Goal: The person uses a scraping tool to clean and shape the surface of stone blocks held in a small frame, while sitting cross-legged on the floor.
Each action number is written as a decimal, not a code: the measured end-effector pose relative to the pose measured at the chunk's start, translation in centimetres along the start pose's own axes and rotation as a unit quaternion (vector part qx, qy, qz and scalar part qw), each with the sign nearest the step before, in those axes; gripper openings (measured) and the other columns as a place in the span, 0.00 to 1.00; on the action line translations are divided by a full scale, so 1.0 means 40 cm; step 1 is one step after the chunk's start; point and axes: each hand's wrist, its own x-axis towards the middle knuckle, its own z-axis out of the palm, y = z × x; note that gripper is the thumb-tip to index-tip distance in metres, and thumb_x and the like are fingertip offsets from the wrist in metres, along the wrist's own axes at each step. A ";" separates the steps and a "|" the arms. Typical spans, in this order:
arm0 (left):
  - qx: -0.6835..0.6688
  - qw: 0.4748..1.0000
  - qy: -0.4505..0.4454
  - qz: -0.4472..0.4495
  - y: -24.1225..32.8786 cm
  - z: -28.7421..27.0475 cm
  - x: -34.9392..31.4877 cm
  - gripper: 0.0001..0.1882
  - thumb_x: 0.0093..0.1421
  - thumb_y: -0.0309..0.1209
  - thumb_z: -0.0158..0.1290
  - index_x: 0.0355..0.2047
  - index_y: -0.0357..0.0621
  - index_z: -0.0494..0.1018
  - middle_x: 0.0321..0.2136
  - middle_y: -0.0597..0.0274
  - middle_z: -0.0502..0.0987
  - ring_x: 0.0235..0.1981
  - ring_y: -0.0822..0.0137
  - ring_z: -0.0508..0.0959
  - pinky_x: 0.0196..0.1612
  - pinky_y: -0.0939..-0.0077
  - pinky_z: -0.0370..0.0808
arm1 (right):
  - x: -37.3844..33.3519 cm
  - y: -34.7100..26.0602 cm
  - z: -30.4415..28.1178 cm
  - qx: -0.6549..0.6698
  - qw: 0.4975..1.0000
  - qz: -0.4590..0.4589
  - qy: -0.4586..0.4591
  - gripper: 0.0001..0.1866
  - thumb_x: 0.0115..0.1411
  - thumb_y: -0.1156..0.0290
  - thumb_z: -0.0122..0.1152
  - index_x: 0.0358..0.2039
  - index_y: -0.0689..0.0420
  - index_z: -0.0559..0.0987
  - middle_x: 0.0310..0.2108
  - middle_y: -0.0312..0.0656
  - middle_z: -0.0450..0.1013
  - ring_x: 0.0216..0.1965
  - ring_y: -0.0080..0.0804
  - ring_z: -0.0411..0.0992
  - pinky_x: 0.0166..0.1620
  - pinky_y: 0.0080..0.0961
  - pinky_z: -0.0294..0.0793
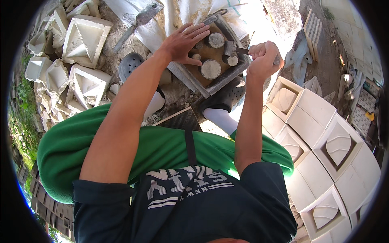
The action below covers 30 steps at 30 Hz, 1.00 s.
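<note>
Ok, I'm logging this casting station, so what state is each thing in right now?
Left hand: spread flat, pressing on the square mould.
Right hand: fist closed around the trowel handle.
Trowel: blade inside the mould, near a round plug.
Square mould: lying flat, holding several round plugs.
White cast blocks: set side by side on the right.
Broken casts: piled loosely on the left.

Both bare forearms reach forward and away from the body. The left hand (184,42) lies palm down with its fingers (199,31) spread wide and pressing flat. The right hand (262,57) is curled into a tight fist, knuckles up, wrist bent slightly, gripping a handle.
</note>
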 end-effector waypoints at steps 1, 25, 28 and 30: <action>-0.005 1.000 -0.003 -0.003 0.001 -0.002 0.002 0.59 0.47 0.63 0.63 0.71 0.49 0.50 0.71 0.63 0.53 0.72 0.61 0.52 0.73 0.57 0.49 | -0.004 0.015 -0.012 0.018 1.000 -0.011 -0.010 0.20 0.59 0.75 0.49 0.10 0.58 0.62 0.09 0.33 0.59 0.14 0.20 0.56 0.20 0.22 0.55; 0.033 0.999 -0.020 -0.003 0.005 -0.007 0.003 0.59 0.47 0.69 0.58 0.70 0.46 0.51 0.71 0.64 0.52 0.72 0.64 0.51 0.74 0.62 0.46 | -0.054 0.042 -0.041 -0.038 0.995 -0.010 -0.090 0.20 0.61 0.75 0.48 0.11 0.60 0.65 0.12 0.37 0.63 0.15 0.22 0.58 0.22 0.24 0.58; -0.007 1.000 0.001 -0.004 0.000 0.000 -0.008 0.58 0.46 0.61 0.64 0.70 0.48 0.51 0.71 0.62 0.54 0.71 0.60 0.53 0.73 0.58 0.49 | -0.061 0.004 -0.016 -0.038 0.995 0.023 -0.089 0.20 0.61 0.75 0.48 0.11 0.60 0.65 0.12 0.37 0.63 0.16 0.22 0.59 0.22 0.23 0.57; -0.009 1.000 0.000 -0.005 0.004 -0.001 -0.005 0.58 0.46 0.61 0.64 0.70 0.48 0.51 0.71 0.62 0.54 0.71 0.60 0.53 0.73 0.58 0.49 | -0.065 0.006 -0.023 -0.016 0.996 0.011 -0.089 0.20 0.61 0.75 0.48 0.11 0.61 0.64 0.12 0.36 0.63 0.16 0.22 0.59 0.22 0.23 0.56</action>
